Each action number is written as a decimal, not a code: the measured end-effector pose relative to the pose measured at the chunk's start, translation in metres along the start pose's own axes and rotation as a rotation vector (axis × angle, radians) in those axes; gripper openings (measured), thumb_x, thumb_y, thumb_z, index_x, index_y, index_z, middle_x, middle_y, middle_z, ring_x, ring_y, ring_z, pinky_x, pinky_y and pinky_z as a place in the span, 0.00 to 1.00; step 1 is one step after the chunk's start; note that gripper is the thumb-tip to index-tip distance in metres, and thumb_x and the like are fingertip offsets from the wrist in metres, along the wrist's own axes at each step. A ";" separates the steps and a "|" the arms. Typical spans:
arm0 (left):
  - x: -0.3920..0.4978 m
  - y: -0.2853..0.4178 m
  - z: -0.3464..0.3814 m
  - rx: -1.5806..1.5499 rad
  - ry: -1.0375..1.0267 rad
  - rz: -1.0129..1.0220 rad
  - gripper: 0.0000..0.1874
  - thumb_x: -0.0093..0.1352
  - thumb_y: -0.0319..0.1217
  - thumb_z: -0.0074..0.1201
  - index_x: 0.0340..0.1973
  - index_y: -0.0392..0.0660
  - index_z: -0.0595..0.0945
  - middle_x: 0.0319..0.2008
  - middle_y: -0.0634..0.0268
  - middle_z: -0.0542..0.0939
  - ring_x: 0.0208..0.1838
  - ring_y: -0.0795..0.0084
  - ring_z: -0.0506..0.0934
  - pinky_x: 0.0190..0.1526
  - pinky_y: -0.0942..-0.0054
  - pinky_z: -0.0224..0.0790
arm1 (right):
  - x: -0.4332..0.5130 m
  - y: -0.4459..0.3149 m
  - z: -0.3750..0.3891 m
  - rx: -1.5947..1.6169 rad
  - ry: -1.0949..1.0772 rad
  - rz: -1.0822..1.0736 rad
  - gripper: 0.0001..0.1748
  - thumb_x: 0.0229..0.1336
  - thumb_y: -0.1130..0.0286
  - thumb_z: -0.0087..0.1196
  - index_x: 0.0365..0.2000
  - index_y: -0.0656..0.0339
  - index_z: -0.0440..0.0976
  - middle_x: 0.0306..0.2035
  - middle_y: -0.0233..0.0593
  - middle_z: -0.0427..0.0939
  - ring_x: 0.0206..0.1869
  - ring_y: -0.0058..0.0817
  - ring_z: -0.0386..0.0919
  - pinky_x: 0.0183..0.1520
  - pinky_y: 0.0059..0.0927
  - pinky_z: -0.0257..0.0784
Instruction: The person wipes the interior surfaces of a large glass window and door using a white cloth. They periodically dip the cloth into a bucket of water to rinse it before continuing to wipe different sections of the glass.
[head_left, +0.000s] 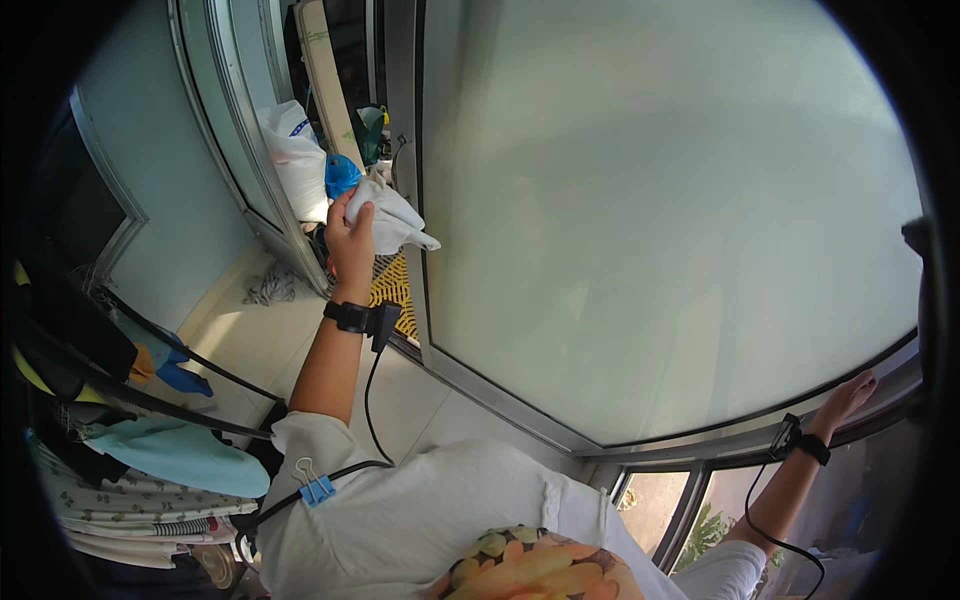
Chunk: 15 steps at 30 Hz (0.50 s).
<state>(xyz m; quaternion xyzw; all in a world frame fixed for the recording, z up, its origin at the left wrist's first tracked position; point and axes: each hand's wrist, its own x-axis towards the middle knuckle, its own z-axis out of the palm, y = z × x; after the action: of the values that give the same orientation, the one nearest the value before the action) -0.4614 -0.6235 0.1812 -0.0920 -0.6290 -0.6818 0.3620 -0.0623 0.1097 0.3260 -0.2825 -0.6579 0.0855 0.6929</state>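
My left hand (351, 236) grips a bunched white cloth (390, 217) between thumb and fingers, a loose end hanging towards the right. The cloth is beside the metal edge of a large frosted glass door panel (660, 225). Far to the right, my right hand (847, 401) is at the metal frame (896, 375) along the panel's far side. Its fingers are small and partly turned away, so whether they grip the frame is unclear. A black strap with a cabled device circles each wrist.
Through the gap at left stand a white sack (296, 157), a blue plastic bag (343, 174) and a long board (328, 82) above a yellow-black mat (394, 292). A grey rag (271, 286) lies on the tiles. Hung clothes (180, 457) crowd the lower left.
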 end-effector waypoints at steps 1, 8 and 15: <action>0.019 0.011 0.002 -0.089 -0.020 0.025 0.20 0.70 0.31 0.56 0.55 0.34 0.75 0.49 0.58 0.79 0.50 0.69 0.77 0.52 0.73 0.68 | 0.003 -0.004 0.000 0.075 -0.061 0.090 0.33 0.71 0.47 0.39 0.47 0.76 0.65 0.45 0.60 0.71 0.45 0.43 0.69 0.54 0.41 0.65; 0.074 0.025 0.043 0.506 -0.161 0.670 0.17 0.70 0.30 0.53 0.54 0.41 0.78 0.57 0.53 0.73 0.56 0.50 0.74 0.55 0.63 0.70 | -0.009 -0.027 -0.001 -0.173 0.165 -0.031 0.32 0.72 0.51 0.33 0.49 0.78 0.63 0.50 0.72 0.69 0.50 0.65 0.69 0.52 0.53 0.64; 0.110 0.032 0.074 0.535 0.032 0.910 0.21 0.62 0.24 0.62 0.52 0.45 0.81 0.52 0.55 0.78 0.51 0.54 0.79 0.51 0.65 0.74 | -0.010 -0.011 0.005 -0.231 0.131 0.035 0.40 0.72 0.48 0.32 0.64 0.80 0.53 0.66 0.69 0.56 0.68 0.58 0.58 0.69 0.43 0.56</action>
<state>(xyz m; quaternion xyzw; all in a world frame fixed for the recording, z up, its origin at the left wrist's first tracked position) -0.5456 -0.5945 0.2843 -0.2498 -0.6718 -0.2724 0.6419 -0.0709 0.0967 0.3228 -0.3769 -0.6117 0.0027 0.6955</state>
